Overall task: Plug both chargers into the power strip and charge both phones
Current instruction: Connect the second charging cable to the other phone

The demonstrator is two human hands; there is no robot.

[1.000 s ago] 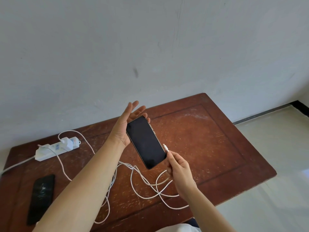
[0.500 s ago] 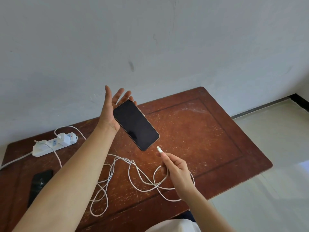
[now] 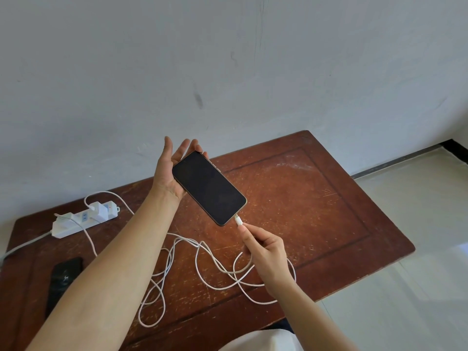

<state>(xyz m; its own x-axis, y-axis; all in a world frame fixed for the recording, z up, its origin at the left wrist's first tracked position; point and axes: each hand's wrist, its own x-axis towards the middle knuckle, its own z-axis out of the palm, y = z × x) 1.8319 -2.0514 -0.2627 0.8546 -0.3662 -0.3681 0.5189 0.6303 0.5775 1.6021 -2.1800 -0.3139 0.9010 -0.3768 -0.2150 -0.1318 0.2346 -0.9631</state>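
Cradling the phone (image 3: 209, 188) on the left hand (image 3: 168, 171), fingers straight and spread, pinching the cable plug (image 3: 238, 220) at the phone's lower end in the right hand (image 3: 266, 249)

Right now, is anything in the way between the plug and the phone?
Nothing visible. The right hand pinches the white plug right at the bottom edge of the phone lying on the left hand. Whether it is in, I cannot tell.

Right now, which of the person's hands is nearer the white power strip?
Left. The left hand, carrying the phone, hovers right of the white power strip; the right hand, pinching the cable plug, is farther right.
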